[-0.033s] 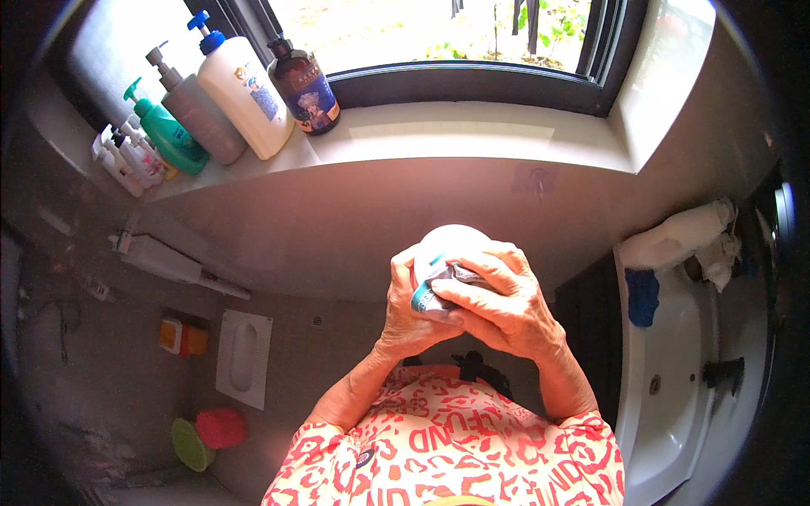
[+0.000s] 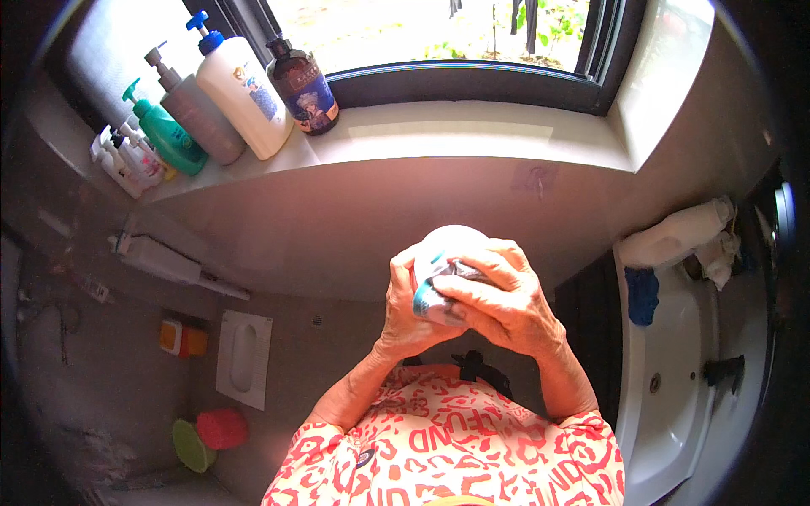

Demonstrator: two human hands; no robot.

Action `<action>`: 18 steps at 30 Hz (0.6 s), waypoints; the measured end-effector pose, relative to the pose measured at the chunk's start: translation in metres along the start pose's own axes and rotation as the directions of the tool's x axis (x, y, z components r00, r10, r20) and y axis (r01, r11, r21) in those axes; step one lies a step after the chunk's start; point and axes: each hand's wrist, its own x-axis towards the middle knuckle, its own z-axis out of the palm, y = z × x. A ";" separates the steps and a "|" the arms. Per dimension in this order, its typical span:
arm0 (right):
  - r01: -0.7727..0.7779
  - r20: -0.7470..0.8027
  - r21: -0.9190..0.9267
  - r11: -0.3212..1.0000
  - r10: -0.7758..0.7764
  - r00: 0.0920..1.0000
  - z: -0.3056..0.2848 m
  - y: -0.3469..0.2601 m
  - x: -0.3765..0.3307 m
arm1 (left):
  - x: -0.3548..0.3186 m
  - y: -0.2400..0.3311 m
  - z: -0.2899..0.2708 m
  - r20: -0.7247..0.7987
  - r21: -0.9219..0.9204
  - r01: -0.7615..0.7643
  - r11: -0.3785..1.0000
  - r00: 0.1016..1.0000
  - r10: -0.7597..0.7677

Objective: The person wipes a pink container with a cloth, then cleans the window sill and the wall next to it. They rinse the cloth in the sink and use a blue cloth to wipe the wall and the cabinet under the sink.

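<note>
Both of my hands are raised in front of my chest around a white, rounded container (image 2: 454, 239) with a teal and white band. Its left side rests in my left hand (image 2: 403, 308), whose fingers curl round it. From the other side my right hand (image 2: 512, 305) closes over the front, thumb and fingers pressed on the band. A small greyish patch shows between the right fingers; I cannot tell if it is part of the container or a separate piece. Much of the container is hidden by my fingers.
On the windowsill (image 2: 472, 135) at the far left stand several pump bottles, including a brown bottle (image 2: 304, 91) and a white one (image 2: 245, 101). A white basin (image 2: 666, 422) is at the right, with a blue cloth (image 2: 641, 297) over its edge. A squat toilet (image 2: 244, 358) lies at the lower left.
My right thumb and fingers have shifted slightly on the container, and its teal band sits a little differently. The left hand stays in place.
</note>
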 end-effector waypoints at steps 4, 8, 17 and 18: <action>-0.167 -0.092 -0.046 0.985 0.162 0.982 0.003 0.011 0.005 | -0.006 -0.002 0.008 0.014 -0.241 0.010 0.971 1.000 -0.007; -0.173 -0.107 -0.034 0.984 0.169 0.980 0.006 0.008 0.006 | -0.004 0.002 0.004 0.041 -0.200 0.011 0.980 0.999 -0.003; -0.042 -0.065 -0.035 0.998 0.040 0.997 0.021 -0.012 0.006 | -0.014 -0.013 0.000 0.112 -0.044 0.019 0.999 0.994 -0.014; -0.066 -0.107 -0.039 0.997 0.062 0.992 0.021 -0.009 0.009 | -0.008 -0.008 -0.003 0.123 0.079 -0.105 0.991 0.988 0.095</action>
